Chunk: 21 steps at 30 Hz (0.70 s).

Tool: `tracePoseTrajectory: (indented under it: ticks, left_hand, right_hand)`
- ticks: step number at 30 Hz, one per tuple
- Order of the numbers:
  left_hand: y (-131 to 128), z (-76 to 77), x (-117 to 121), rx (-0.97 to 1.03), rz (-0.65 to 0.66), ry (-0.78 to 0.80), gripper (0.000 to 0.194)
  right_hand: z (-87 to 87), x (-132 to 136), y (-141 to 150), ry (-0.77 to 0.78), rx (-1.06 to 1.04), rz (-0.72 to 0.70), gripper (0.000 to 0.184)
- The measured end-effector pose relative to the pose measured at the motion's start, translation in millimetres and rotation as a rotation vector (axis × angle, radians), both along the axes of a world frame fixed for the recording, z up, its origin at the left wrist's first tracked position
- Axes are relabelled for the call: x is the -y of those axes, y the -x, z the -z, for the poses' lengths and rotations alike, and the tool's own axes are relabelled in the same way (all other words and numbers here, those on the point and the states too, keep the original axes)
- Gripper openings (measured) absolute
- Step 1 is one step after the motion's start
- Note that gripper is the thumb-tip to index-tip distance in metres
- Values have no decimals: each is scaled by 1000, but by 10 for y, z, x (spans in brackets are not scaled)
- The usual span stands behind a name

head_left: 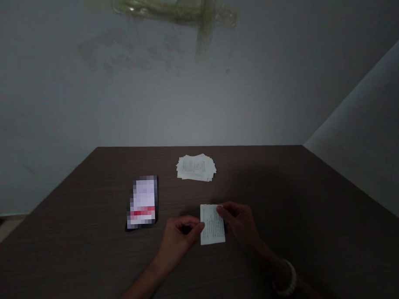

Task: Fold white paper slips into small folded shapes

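Note:
A small sheet of printed paper [212,227] is held upright between my two hands, low in the middle of the head view. My left hand [180,235] pinches its left edge between thumb and fingers. At the upper right corner, my right hand [239,220] grips the same paper with the thumb in front and the fingers behind. Whether it is one sheet or several together, I cannot tell. Farther back on the table lies a loose pile of similar printed papers [195,167], fanned unevenly.
The brown wooden table [92,258] reaches back to a grey wall [198,106]. Left of the pile lies a phone [143,201] with its screen lit and blurred into blocks. A pale beaded bracelet [291,279] circles my right wrist. Yellowed tape [168,13] marks the wall.

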<state>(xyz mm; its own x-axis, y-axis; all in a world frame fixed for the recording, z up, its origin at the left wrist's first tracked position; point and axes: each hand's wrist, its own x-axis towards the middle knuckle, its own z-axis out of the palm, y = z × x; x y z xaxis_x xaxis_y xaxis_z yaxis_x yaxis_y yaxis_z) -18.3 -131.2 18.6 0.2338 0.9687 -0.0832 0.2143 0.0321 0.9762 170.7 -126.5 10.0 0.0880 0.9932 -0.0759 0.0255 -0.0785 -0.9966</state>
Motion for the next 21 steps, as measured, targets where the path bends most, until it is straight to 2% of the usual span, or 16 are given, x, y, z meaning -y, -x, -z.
tracePoseTrajectory:
  ticks: [6, 12, 21]
  left_hand:
    - [6, -37, -6, -24, -20, -4, 25]
    - [16, -12, -17, -26, -42, 12, 27]
    - [36, -42, -8, 8, -73, 18, 28]
  right_hand:
    - [10, 5, 8, -25, 0, -15, 31]
    - [19, -15, -3, -44, 42, 11, 29]
    - [43, -18, -33, -65, 123, -75, 22]
